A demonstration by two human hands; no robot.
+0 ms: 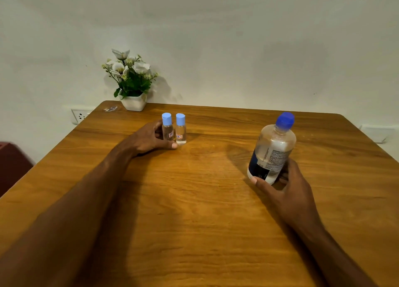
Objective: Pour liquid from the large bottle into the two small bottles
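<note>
Two small clear bottles with light-blue caps stand side by side on the wooden table (pixel 194 189), both capped. My left hand (pixel 151 139) curls round the left small bottle (pixel 167 127), its thumb tip by the base of the right small bottle (pixel 181 129). Over on the right, my right hand (pixel 287 185) grips the lower part of the large clear bottle (pixel 272 148). That bottle has a dark-blue cap, a printed label and clear liquid inside, and it tilts slightly to the right, its cap on.
A white pot of artificial white flowers (pixel 132 81) stands at the table's back left corner against the wall. A small wrapper (pixel 110 108) lies beside it. A wall socket (pixel 79 115) sits left of the table, and a dark red object (pixel 10 163) is at the far left.
</note>
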